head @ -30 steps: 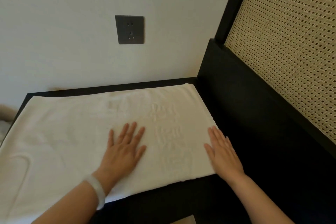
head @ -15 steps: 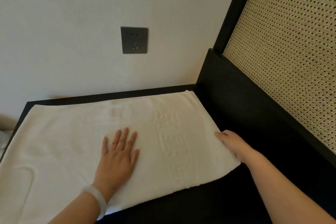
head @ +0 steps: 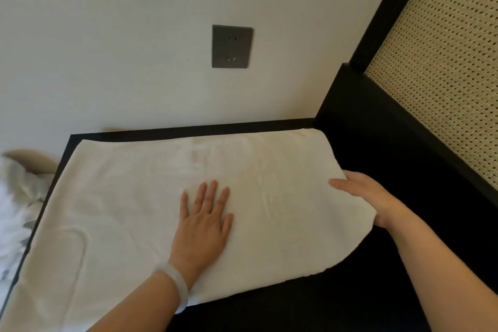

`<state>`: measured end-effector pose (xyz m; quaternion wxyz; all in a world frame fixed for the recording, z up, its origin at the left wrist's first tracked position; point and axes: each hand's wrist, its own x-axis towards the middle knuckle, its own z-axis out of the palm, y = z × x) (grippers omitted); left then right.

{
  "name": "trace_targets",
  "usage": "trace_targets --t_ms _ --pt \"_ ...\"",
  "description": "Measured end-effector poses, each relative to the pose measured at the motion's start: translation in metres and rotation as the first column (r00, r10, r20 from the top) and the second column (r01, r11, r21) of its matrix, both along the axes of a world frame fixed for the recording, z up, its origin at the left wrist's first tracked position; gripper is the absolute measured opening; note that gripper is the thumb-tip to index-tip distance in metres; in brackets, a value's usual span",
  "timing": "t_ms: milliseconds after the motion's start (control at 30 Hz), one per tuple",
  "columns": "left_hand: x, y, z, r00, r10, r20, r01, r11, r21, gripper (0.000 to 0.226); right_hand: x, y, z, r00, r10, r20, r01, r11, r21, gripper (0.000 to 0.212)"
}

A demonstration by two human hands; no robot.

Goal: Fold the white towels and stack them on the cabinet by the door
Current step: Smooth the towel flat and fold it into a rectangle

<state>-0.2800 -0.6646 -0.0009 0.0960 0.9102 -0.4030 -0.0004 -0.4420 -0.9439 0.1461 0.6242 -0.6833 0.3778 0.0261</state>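
Head view: the white towel (head: 129, 210) was spread across the black cabinet (head: 188, 132) top, below the wall socket (head: 232, 46). Its middle was pressed by the left grip (head: 202, 226), fingers straight and spread flat. Its lifted right edge was held in the right grip (head: 372, 199), thumb on top, near the rattan panel (head: 444, 75).

black cabinet top (head: 269, 127) under a spread white towel (head: 121, 210), against the wall

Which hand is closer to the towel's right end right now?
Right. The right hand grips that end of the white towel; the left hand presses flat on its middle.
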Motion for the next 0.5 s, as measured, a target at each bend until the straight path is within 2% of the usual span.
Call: trace_targets --t_ms 67,100,167,233,333,400,500 --pt "0.002 0.003 0.002 0.999 -0.007 -0.038 0.006 1.000 -0.029 0.062 0.028 0.036 0.012 0.992 0.120 -0.048 -0.127 0.976 -0.177 0.020" --pt "0.003 0.005 0.003 0.998 -0.017 -0.061 0.012 0.997 -0.074 0.064 0.040 0.057 0.016 0.979 0.189 -0.078 -0.203 0.939 -0.277 0.017" --pt "0.006 0.009 0.006 0.989 -0.035 -0.146 0.005 0.980 -0.200 0.068 0.058 0.095 0.008 0.929 0.352 -0.119 -0.367 0.825 -0.430 0.025" --pt "0.007 0.015 0.010 0.964 -0.027 -0.266 -0.076 0.926 -0.369 0.068 0.066 0.124 -0.013 0.859 0.489 -0.150 -0.500 0.744 -0.444 0.043" --pt "0.006 0.024 0.018 0.887 0.025 -0.461 -0.260 0.851 -0.456 0.058 0.069 0.145 -0.045 0.766 0.582 -0.275 -0.642 0.719 -0.265 0.065" --pt "-0.001 0.028 0.023 0.889 0.046 -0.455 -0.279 0.842 -0.461 0.054 0.074 0.143 -0.054 0.784 0.544 -0.299 -0.608 0.771 -0.192 0.055" --pt "-0.019 0.025 0.032 0.917 0.068 -0.392 -0.272 0.827 -0.492 0.049 0.097 0.131 -0.055 0.919 0.343 -0.192 -0.390 0.862 -0.325 0.026"
